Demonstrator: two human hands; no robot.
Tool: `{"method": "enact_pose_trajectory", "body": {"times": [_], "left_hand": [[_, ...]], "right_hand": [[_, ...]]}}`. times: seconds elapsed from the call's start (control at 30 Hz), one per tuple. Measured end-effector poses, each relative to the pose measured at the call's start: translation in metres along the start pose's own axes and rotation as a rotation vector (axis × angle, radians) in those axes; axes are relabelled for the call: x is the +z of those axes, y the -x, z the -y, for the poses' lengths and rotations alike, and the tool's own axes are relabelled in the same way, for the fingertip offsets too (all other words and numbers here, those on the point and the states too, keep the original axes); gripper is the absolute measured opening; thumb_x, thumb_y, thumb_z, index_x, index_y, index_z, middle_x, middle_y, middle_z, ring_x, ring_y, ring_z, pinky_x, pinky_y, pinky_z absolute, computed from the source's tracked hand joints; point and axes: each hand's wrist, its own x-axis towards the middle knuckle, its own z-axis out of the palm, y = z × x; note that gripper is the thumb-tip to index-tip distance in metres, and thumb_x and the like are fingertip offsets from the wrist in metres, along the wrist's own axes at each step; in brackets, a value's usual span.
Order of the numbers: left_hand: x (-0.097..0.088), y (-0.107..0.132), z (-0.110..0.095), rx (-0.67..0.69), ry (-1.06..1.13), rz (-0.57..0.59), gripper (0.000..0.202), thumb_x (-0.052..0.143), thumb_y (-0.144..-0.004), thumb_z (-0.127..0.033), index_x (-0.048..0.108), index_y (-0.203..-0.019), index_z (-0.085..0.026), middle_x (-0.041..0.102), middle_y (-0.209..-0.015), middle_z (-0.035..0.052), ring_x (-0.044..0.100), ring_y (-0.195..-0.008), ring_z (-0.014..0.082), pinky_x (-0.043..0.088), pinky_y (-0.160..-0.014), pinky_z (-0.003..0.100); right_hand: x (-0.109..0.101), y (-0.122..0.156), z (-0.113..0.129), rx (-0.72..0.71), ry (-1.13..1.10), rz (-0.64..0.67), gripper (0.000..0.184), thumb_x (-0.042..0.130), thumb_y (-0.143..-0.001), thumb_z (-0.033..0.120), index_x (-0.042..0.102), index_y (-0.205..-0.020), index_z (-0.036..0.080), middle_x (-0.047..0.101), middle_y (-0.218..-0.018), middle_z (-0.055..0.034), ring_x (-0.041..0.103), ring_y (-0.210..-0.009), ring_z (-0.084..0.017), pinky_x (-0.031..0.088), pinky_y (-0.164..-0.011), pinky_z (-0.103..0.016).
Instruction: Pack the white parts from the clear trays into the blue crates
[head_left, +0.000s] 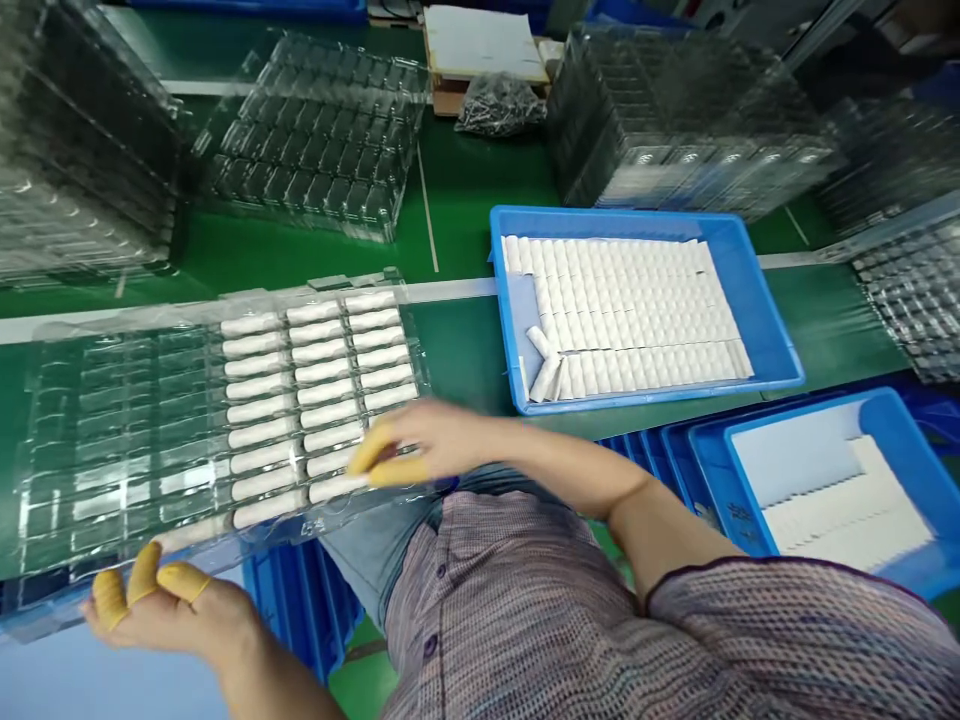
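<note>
A clear plastic blister tray (112, 430) lies in front of me, its right columns filled with white oblong parts (322, 390). My right hand (420, 445), with yellow finger cots, pinches a white part at the tray's near right corner. My left hand (157, 605), also in yellow finger cots, grips the tray's near left edge from below. A blue bin (757, 300) to the right holds rows of the same white parts (630, 310).
Stacks of clear empty trays stand at the back left (82, 150), back middle (322, 130) and right (675, 120). More blue bins (892, 420) with white parts lie at the near right. A bag of dark small parts (501, 103) and a cardboard box sit at the back.
</note>
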Motion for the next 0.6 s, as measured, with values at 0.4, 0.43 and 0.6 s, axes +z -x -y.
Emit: {"method": "enact_pose_trajectory", "body": {"times": [0.4,0.43,0.6], "left_hand": [[0.054,-0.012,-0.122,0.378,0.282,-0.113,0.045,0.064,-0.088,-0.040,0.070,-0.132,-0.036,0.066,-0.142,0.0035,0.058,-0.139,0.0338,0.044,-0.120,0.054],[0.058,-0.012,-0.129,0.379,0.287,-0.102,0.044,0.063,-0.088,-0.042,0.070,-0.130,-0.033,0.066,-0.141,0.0053,0.058,-0.139,0.0337,0.045,-0.119,0.054],[0.062,0.005,-0.140,0.249,0.321,0.107,0.047,0.061,-0.092,-0.047,0.063,-0.131,-0.022,0.056,-0.149,0.0157,0.047,-0.149,0.0354,0.037,-0.125,0.056]], "right_hand": [[-0.106,0.137,-0.074,1.280,0.852,-0.239,0.049,0.070,-0.091,0.039,0.058,-0.130,0.013,0.077,-0.116,-0.0180,0.074,-0.108,-0.031,0.052,-0.077,-0.033],[-0.105,0.135,-0.076,1.272,0.870,-0.235,0.047,0.070,-0.090,0.035,0.058,-0.130,0.013,0.077,-0.116,-0.0184,0.074,-0.108,-0.030,0.051,-0.077,-0.032],[-0.112,0.136,-0.077,1.294,0.874,-0.285,0.044,0.068,-0.089,0.037,0.060,-0.125,0.013,0.078,-0.109,-0.0168,0.075,-0.102,-0.030,0.051,-0.075,-0.032]]}}
